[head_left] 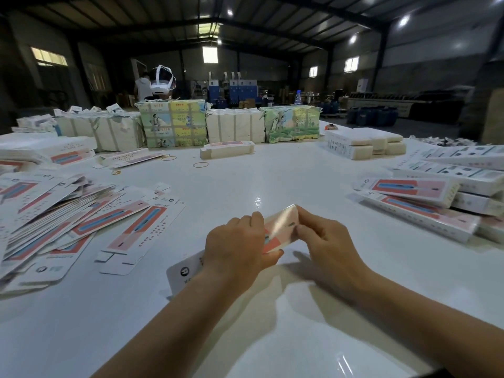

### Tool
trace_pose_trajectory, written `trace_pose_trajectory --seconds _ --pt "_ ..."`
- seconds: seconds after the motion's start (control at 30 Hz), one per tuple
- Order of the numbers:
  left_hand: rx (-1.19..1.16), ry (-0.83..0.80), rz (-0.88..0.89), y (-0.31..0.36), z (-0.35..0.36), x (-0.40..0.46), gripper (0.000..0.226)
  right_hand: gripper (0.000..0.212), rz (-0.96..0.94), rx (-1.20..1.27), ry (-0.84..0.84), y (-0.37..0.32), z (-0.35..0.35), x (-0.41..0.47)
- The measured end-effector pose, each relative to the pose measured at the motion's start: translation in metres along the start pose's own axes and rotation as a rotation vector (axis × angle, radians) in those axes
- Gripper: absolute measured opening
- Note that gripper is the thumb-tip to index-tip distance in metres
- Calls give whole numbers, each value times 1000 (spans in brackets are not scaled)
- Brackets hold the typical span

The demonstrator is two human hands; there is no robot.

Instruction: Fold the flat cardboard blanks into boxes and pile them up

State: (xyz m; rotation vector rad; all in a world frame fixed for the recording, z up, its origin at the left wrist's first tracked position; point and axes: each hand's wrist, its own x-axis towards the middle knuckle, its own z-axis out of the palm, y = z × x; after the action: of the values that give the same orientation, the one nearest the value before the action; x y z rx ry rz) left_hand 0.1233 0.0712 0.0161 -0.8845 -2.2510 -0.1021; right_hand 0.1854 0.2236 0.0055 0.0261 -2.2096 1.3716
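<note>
Both hands folding one box at the middle of the table.

The left hand [234, 245] and right hand [326, 237] sit close together, each gripping the half-formed box [281, 227]; the far end looks about to be tucked shut. Next it likely joins the finished pile [425, 205] at right; flat blanks [81, 222] wait at left on the table [272, 173].

place: warehouse, probably packing | steel roof trusses [245, 25] | strapped bundles [171, 124] | white table [272, 181]
</note>
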Motion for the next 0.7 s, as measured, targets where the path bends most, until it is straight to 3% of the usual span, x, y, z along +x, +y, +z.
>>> trace_pose_trajectory --seconds 0.1,0.2,0.27,0.33,0.43,0.6,0.7 --pt "-1 41 22 3 -2 1 59 22 -76 -69 -29 -1 2 -2" --pt "-39 -58 -93 -1 0 2 62 33 34 235 -188 -5 -3 5" --pt "-107 -128 -171 -8 6 2 61 37 152 419 -174 -1 -6 10" --pt "-165 -175 -216 -10 9 2 60 43 174 362 -108 2 -5 9" --pt "-158 -166 -244 -11 9 3 57 49 37 113 -222 5 3 5" --pt "-211 -156 -247 -19 9 -1 58 49 76 235 -263 1 1 7" --pt "-306 -204 -240 -30 10 -2 48 51 77 106 -232 1 -4 7"
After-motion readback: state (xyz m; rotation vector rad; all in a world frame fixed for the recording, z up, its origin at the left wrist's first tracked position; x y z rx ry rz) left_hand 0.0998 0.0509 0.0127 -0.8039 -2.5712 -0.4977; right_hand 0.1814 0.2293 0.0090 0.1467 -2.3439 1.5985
